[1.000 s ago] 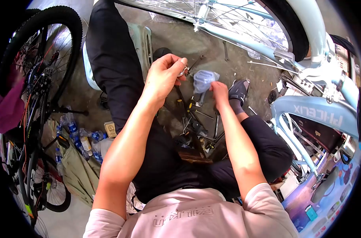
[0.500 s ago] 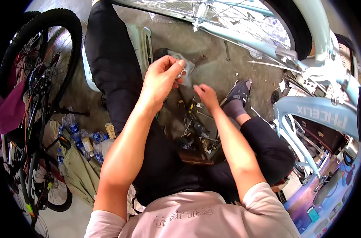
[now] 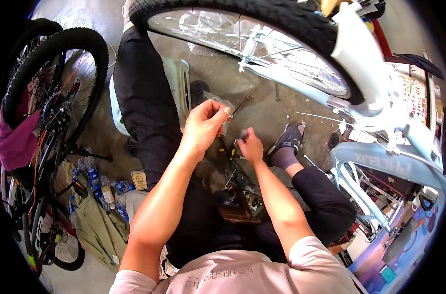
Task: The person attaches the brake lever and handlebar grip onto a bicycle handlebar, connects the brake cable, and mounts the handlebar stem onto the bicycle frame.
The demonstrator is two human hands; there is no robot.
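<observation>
My left hand (image 3: 206,128) is raised over the floor between my knees, thumb and fingers pinched together. At its fingertips is a tiny light-coloured piece, too small to name. To its right and a little lower, my right hand (image 3: 251,148) is closed, with a small grey blurred piece (image 3: 243,134) showing at the fingertips. The two hands are apart. A clear plastic bag (image 3: 218,102) lies on the floor behind my left hand. Below my hands are yellow-and-black handled tools (image 3: 232,153) and other loose tools, partly hidden.
A pale blue bicycle frame (image 3: 375,157) and its wheel (image 3: 326,41) fill the top and right. Black bicycles with knobbly tyres (image 3: 103,54) stand at left, near plastic bottles (image 3: 105,188) and a small box (image 3: 139,180). A spanner (image 3: 277,91) lies on the floor.
The view has shifted, with more of the blue bicycle's wheel showing. My right hand has closed, and a grey piece now shows at its fingertips. My left hand keeps its pinch.
</observation>
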